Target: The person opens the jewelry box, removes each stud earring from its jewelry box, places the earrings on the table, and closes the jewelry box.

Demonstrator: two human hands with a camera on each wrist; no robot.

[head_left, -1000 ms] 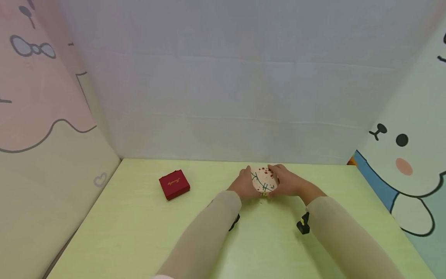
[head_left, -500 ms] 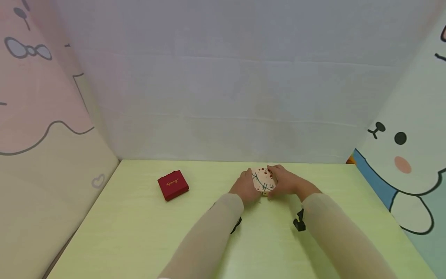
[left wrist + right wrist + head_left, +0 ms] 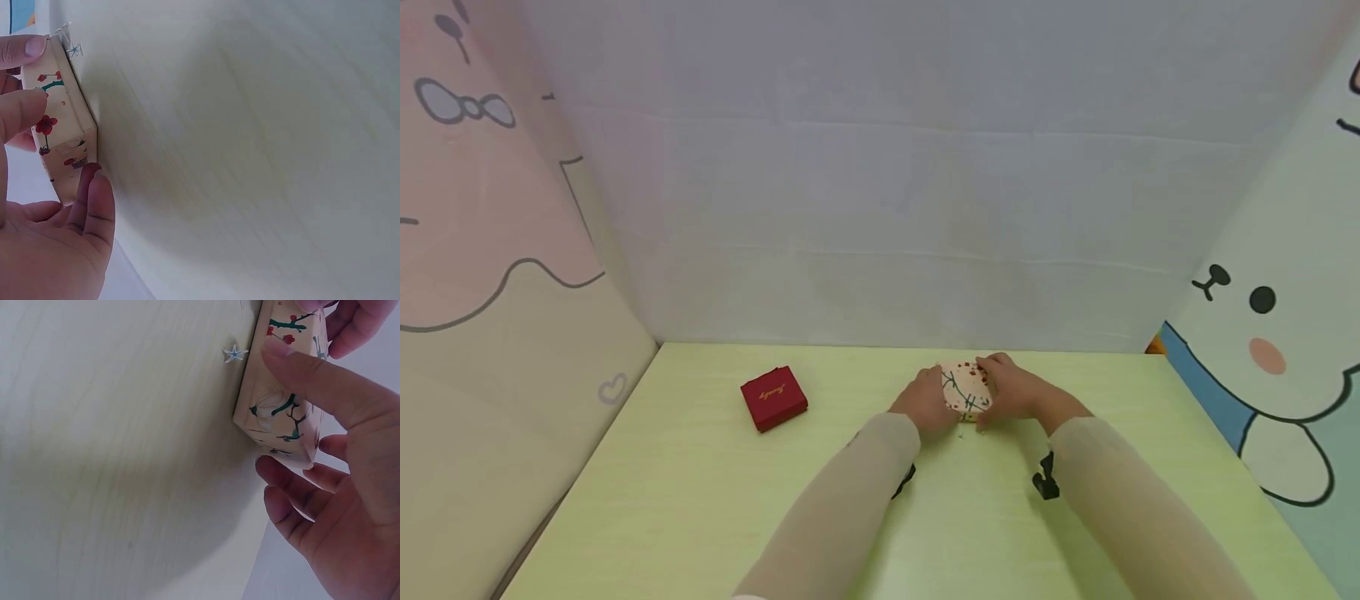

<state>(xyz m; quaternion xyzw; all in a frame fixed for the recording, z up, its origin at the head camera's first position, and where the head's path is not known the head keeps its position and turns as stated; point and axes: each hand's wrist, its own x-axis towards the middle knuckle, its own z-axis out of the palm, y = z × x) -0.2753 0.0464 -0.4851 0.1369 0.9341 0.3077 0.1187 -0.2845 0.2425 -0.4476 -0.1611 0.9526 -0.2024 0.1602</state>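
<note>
A small cream box (image 3: 966,390) with red blossoms and green branches sits near the table's back edge, right of centre. My left hand (image 3: 922,404) grips its left side and my right hand (image 3: 1013,390) grips its right side. In the right wrist view the thumb (image 3: 306,372) presses the patterned side, while other fingers curl around the corner. The left wrist view shows the fingertips at the box's lower edge (image 3: 94,134). Just in front of the box lies a tiny star-shaped earring or charm (image 3: 234,354), with a thin wire-like piece (image 3: 62,28) beside it.
A red square box (image 3: 773,398) with gold lettering stands at the table's left. White sheeting (image 3: 880,208) rises behind the pale yellow-green table (image 3: 700,500). Cartoon-printed panels border the left (image 3: 512,375) and right (image 3: 1292,375).
My right hand has shifted slightly left against the patterned box. A second tiny piece now shows in front of it. The red box stays in place.
</note>
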